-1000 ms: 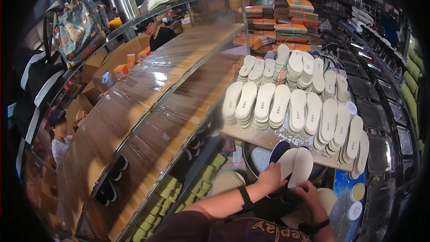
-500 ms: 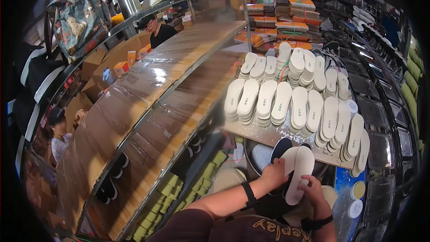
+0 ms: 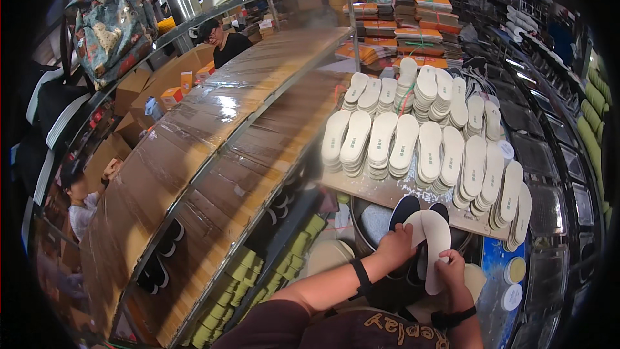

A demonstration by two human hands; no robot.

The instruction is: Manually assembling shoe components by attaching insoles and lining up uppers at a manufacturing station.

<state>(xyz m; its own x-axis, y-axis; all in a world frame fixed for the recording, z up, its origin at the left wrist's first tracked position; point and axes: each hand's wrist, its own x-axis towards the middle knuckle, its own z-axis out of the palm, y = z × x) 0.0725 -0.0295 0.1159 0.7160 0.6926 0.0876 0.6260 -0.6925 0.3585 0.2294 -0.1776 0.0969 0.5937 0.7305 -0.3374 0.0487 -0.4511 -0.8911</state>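
Note:
My left hand (image 3: 395, 247) is closed on a white insole (image 3: 416, 222) by its side, and my right hand (image 3: 451, 269) pinches the lower edge of another white insole (image 3: 438, 239). The two insoles overlap near their upper ends. Just behind them are two dark, rounded pieces with pale edges, perhaps shoes or soles; the nearer dark piece (image 3: 403, 209) is close to my left fingers. My hands hide their lower parts. Both hands are over a round dark-rimmed tub (image 3: 363, 231) in front of the board.
Stacks of white insoles (image 3: 384, 139) cover a board (image 3: 358, 187) beyond my hands. A blue surface with round lids (image 3: 513, 297) lies to the right. On the left stands a rack with wrapped cardboard shelves (image 3: 226, 148); two other people are beyond it. Bundled sheets (image 3: 420, 35) rise behind.
The right insole has turned, its lower end swinging right and its top leaning left over the other insole. My right fingers have closed more tightly. The person at the far left has moved slightly.

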